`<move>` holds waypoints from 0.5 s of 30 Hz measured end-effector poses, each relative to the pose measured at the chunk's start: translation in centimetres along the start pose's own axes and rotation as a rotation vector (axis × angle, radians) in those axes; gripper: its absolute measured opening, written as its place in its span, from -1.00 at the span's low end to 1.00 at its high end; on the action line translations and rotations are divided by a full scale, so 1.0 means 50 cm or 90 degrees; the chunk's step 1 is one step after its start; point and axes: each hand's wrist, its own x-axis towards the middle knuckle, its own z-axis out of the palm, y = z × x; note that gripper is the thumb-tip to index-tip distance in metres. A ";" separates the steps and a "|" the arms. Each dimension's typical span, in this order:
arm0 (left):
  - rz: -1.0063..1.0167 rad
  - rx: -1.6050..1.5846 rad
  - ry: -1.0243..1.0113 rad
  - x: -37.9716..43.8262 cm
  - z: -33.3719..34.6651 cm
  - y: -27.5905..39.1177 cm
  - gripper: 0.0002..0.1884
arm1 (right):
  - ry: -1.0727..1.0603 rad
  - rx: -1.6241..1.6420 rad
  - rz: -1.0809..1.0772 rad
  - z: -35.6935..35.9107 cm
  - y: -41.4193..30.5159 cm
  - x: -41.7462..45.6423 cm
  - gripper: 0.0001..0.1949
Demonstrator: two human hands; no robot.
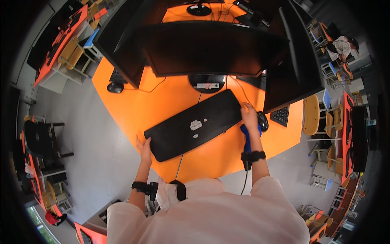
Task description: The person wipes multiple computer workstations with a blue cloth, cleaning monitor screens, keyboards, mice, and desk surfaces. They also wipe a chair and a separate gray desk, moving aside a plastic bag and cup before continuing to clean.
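A black keyboard (pixel 182 122) is turned with its underside up, slanting over the orange desk in front of me. Pale labels with writing sit near the middle of that underside. My left hand (pixel 144 147) grips its near left end, with the thumb against the edge. At the far right end, my right hand (pixel 250 116) holds the opposite short side. A blue cloth (pixel 247 137) shows below my right wrist; whether that hand also holds it, I cannot tell. A black mouse (pixel 262 121) lies just right of my right hand.
Monitors stand around the orange desk (pixel 122 103), the middle one (pixel 207 48) on a round base (pixel 207 83) beyond the keyboard. Another mouse (pixel 115 87) is at left, another keyboard (pixel 279 115) at right. A person (pixel 342 47) is far off at right.
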 end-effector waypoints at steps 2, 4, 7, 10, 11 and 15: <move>-0.143 -0.090 -0.049 -0.006 -0.022 0.016 -0.27 | -0.001 0.036 0.038 0.079 0.073 0.049 -0.50; -0.142 -0.099 -0.088 0.009 -0.009 0.025 -0.40 | 0.005 0.016 0.112 0.120 0.136 0.092 -0.40; -0.200 -0.105 -0.068 0.022 -0.011 0.033 -0.56 | -0.037 -0.063 0.296 0.131 0.059 0.084 -0.36; -0.131 -0.125 -0.015 0.034 -0.002 0.030 -0.69 | -0.051 -0.005 0.364 0.120 0.042 0.086 -0.34; -0.099 -0.133 0.007 0.053 0.001 0.011 -0.69 | -0.038 -0.004 0.365 0.116 0.039 0.086 -0.33; -0.036 -0.251 -0.027 -0.006 0.029 0.144 -0.73 | 0.053 0.106 0.346 0.085 0.082 0.079 -0.32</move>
